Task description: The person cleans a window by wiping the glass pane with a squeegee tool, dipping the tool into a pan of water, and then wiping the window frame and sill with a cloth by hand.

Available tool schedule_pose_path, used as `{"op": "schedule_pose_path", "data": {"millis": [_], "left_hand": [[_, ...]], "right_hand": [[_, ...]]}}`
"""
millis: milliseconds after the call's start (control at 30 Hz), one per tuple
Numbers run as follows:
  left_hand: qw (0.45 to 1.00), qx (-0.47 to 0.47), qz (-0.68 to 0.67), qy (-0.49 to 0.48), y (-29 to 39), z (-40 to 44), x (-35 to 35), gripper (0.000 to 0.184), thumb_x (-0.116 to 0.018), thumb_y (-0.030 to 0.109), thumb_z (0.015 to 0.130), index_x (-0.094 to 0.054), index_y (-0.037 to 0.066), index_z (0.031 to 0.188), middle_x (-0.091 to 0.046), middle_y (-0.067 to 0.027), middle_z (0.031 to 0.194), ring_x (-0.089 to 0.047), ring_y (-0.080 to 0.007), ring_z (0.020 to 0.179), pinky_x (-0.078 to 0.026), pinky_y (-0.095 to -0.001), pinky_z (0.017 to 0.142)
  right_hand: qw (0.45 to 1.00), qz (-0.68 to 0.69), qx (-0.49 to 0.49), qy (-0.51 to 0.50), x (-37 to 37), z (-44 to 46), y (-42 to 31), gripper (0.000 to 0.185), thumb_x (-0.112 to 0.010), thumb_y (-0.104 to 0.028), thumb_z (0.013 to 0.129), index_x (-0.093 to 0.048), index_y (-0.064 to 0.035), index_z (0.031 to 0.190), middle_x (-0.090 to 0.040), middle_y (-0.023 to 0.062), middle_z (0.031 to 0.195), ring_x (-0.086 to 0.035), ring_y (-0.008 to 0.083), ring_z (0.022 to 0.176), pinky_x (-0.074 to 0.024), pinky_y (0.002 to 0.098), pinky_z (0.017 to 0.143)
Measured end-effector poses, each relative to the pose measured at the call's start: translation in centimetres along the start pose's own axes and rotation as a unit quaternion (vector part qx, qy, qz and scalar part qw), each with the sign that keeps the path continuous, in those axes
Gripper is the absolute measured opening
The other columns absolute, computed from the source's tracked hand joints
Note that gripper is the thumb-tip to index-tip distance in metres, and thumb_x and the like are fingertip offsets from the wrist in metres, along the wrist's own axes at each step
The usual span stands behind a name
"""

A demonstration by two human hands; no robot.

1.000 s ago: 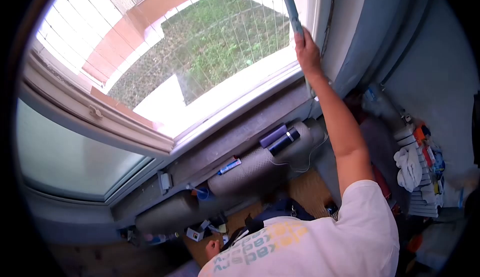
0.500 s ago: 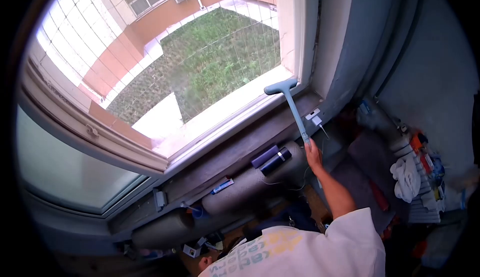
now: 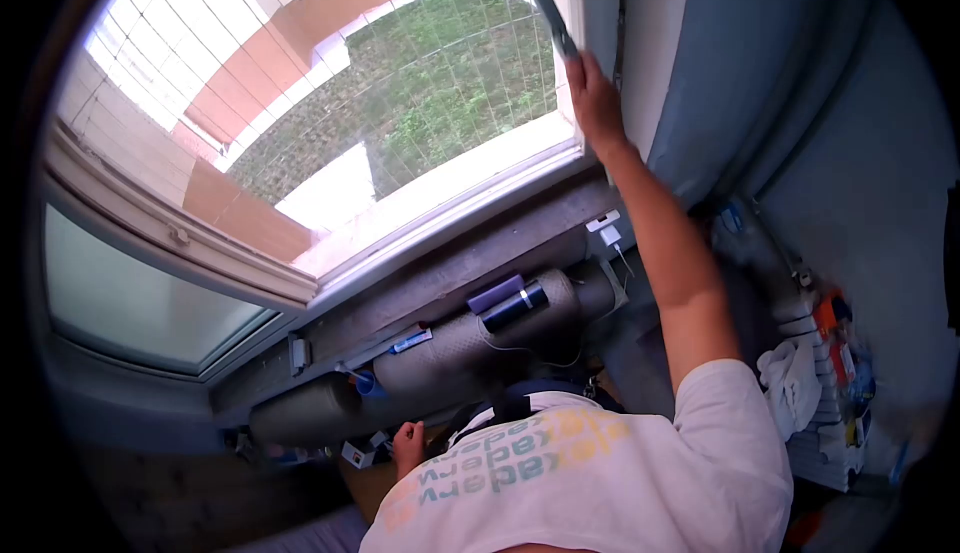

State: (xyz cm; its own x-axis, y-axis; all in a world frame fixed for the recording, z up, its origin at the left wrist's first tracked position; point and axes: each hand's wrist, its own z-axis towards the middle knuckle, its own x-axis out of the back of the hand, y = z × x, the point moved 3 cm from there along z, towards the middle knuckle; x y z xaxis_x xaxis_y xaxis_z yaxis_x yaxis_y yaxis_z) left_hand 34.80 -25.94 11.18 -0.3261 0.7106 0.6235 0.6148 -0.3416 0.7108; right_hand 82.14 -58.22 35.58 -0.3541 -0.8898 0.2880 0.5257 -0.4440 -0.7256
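Observation:
My right hand point(image 3: 597, 103) is raised at the window's right side, its fingers wrapped round the lower end of a blue-grey handle point(image 3: 543, 3). The handle slants up to the left in front of the window glass point(image 3: 430, 83), and its far end is cut off by the top of the view. Low beside the white shirt, my left hand point(image 3: 408, 443) is curled into a loose fist, with nothing visible in it. The window's lower frame point(image 3: 450, 203) runs below the pane, some way under my right hand.
Below the sill point(image 3: 420, 278), a grey padded roll point(image 3: 450, 348) bears a purple case point(image 3: 495, 294), a dark cylinder point(image 3: 514, 309) and a blue-white tube point(image 3: 410, 340). A white plug point(image 3: 610, 236) with a cable is at the sill's right. White cloth point(image 3: 790, 378) and stacked items lie right.
Half a second ago my right hand was low, with the tool's T-shaped head at the window's bottom edge. It has risen again with the tool. My left hand shows more fully.

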Motion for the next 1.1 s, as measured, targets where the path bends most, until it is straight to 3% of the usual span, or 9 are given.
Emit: {"op": "schedule_pose_path", "data": {"millis": [133, 167, 433, 567, 633, 833, 867, 967, 1100], "left_hand": [[0.999, -0.037, -0.019, 0.022, -2.2, -0.7, -1.3, 0.027, -0.055, 0.023, 0.078, -0.051, 0.0, 0.065, -0.046, -0.0053, 0.05, -0.04, -0.0095, 0.05, -0.034, -0.027, 0.047], [0.999, -0.031, -0.006, 0.027, -2.6, -1.1, -1.4, 0.027, -0.055, 0.023, 0.077, -0.051, 0.0, 0.065, -0.046, -0.0057, 0.051, -0.041, -0.0095, 0.05, -0.035, -0.027, 0.047], [0.988, -0.058, 0.087, 0.116, -11.5, -2.3, 0.9, 0.027, -0.06, 0.025, 0.072, -0.053, 0.001, 0.063, -0.047, -0.0108, 0.05, -0.042, -0.0102, 0.049, -0.037, -0.0297, 0.047], [0.993, -0.027, 0.068, 0.093, -17.5, -0.5, 1.3, 0.027, -0.06, 0.029, 0.072, -0.055, 0.003, 0.063, -0.049, -0.0113, 0.05, -0.045, -0.0132, 0.047, -0.039, -0.031, 0.047], [0.993, -0.018, 0.074, 0.086, -17.2, 0.4, 0.9, 0.027, -0.06, 0.028, 0.072, -0.055, 0.004, 0.063, -0.048, -0.0113, 0.05, -0.045, -0.0132, 0.047, -0.039, -0.031, 0.047], [0.992, 0.007, 0.093, 0.081, -9.6, -0.1, 0.5, 0.027, -0.061, 0.028, 0.072, -0.054, 0.003, 0.062, -0.048, -0.0112, 0.05, -0.044, -0.0121, 0.047, -0.038, -0.0304, 0.047], [0.992, 0.004, 0.091, 0.088, -8.9, -0.3, 0.4, 0.028, -0.061, 0.028, 0.072, -0.054, 0.003, 0.061, -0.047, -0.0112, 0.05, -0.044, -0.0116, 0.048, -0.038, -0.0301, 0.047], [0.994, -0.06, 0.021, 0.09, -11.8, 1.3, -1.0, 0.03, -0.061, 0.029, 0.073, -0.052, 0.003, 0.059, -0.046, -0.011, 0.05, -0.043, -0.0113, 0.048, -0.037, -0.0296, 0.047], [0.996, -0.03, 0.054, 0.057, -14.5, 1.9, -2.0, 0.031, -0.061, 0.027, 0.073, -0.05, 0.003, 0.057, -0.042, -0.0085, 0.047, -0.039, -0.0103, 0.047, -0.035, -0.0281, 0.045]], "right_hand": [[0.998, -0.054, -0.021, -0.002, -2.6, -10.2, 9.9, 0.033, -0.041, -0.032, 0.085, -0.047, -0.0087, 0.107, -0.056, 0.0218, 0.079, -0.053, 0.0401, 0.075, -0.042, 0.0451, 0.06], [0.987, -0.076, -0.12, -0.081, -2.8, -13.3, 12.0, 0.036, -0.042, -0.032, 0.085, -0.044, -0.0103, 0.113, -0.056, 0.0219, 0.083, -0.053, 0.0401, 0.076, -0.0421, 0.0453, 0.061], [0.941, -0.115, -0.27, -0.169, 0.3, -32.3, 21.6, 0.034, -0.041, -0.036, 0.083, -0.048, -0.0119, 0.106, -0.057, 0.0196, 0.086, -0.052, 0.0401, 0.08, -0.0396, 0.0474, 0.064], [0.972, -0.096, -0.182, -0.116, 2.3, -27.6, 13.8, 0.028, -0.044, -0.025, 0.084, -0.05, -0.0053, 0.104, -0.057, 0.02, 0.087, -0.054, 0.038, 0.08, -0.0439, 0.0412, 0.063], [0.998, -0.013, -0.049, -0.029, 1.1, -21.8, 10.0, 0.028, -0.045, -0.026, 0.084, -0.049, -0.0079, 0.105, -0.057, 0.0196, 0.086, -0.054, 0.0366, 0.081, -0.0438, 0.0412, 0.062], [0.989, 0.041, 0.092, 0.104, 0.8, 4.9, -7.4, 0.026, -0.04, -0.029, 0.087, -0.05, -0.0054, 0.088, -0.052, 0.0148, 0.06, -0.053, 0.0333, 0.055, -0.0389, 0.038, 0.046], [0.987, 0.064, 0.094, 0.113, 1.1, 7.7, -9.2, 0.029, -0.038, -0.032, 0.087, -0.051, -0.0058, 0.088, -0.054, 0.0155, 0.063, -0.053, 0.0358, 0.06, -0.0404, 0.0395, 0.049], [0.992, 0.007, 0.065, 0.104, 0.7, 11.3, -9.5, 0.031, -0.036, -0.037, 0.087, -0.049, -0.009, 0.088, -0.056, 0.0162, 0.069, -0.053, 0.0397, 0.068, -0.0415, 0.0452, 0.056], [0.996, -0.017, 0.013, 0.089, -1.7, 6.2, -1.9, 0.029, -0.036, -0.036, 0.086, -0.048, -0.0101, 0.091, -0.057, 0.0161, 0.07, -0.053, 0.0398, 0.067, -0.0416, 0.0478, 0.056]]}}
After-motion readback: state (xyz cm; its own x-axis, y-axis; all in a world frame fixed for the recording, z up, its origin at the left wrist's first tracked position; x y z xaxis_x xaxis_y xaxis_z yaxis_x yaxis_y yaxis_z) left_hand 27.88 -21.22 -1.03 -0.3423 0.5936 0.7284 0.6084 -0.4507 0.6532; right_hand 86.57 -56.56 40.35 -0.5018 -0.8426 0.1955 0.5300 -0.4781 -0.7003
